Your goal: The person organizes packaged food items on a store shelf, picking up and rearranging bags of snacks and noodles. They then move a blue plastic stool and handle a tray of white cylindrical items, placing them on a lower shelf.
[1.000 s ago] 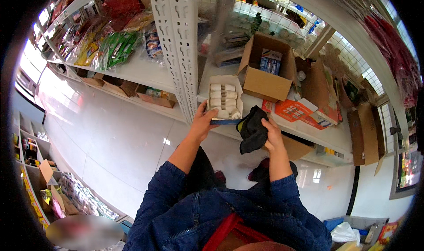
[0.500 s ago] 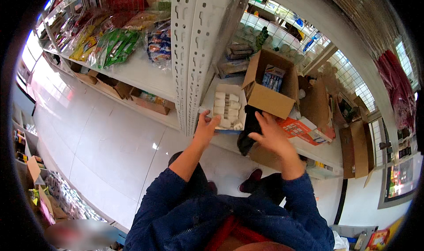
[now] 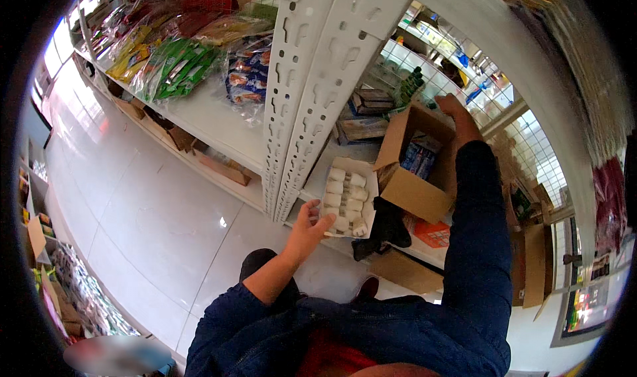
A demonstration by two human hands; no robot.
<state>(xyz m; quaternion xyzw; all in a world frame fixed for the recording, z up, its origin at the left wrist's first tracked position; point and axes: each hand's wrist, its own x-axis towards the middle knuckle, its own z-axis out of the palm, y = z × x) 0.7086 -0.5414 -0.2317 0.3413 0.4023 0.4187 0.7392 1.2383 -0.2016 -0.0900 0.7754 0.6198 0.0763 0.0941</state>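
My left hand [image 3: 306,234] is at the near left corner of a shallow white box [image 3: 370,171], thumb over the rim and fingers outside it. Rows of small white rounded pieces [image 3: 357,194] fill this box; their kind is unclear. My right arm is stretched far forward over the shelf. Beyond the far right corner of an opened cardboard box [image 3: 418,194] is my right hand [image 3: 456,112], its fingers bent and partly hidden. Blue packs [image 3: 418,158] lie inside the cardboard box. A crumpled black cloth or bag [image 3: 390,228] sits against the white box.
A perforated white shelf post [image 3: 308,98] stands left of the box. Dark packs [image 3: 363,122] and a green item [image 3: 410,85] lie deeper on the shelf. An orange printed carton [image 3: 431,232] is partly under my right sleeve. Bagged goods [image 3: 179,68] fill the left shelf.
My right hand has left the black item and reached forward past the cardboard box. My left hand stays at the white box's corner. The view has shifted.
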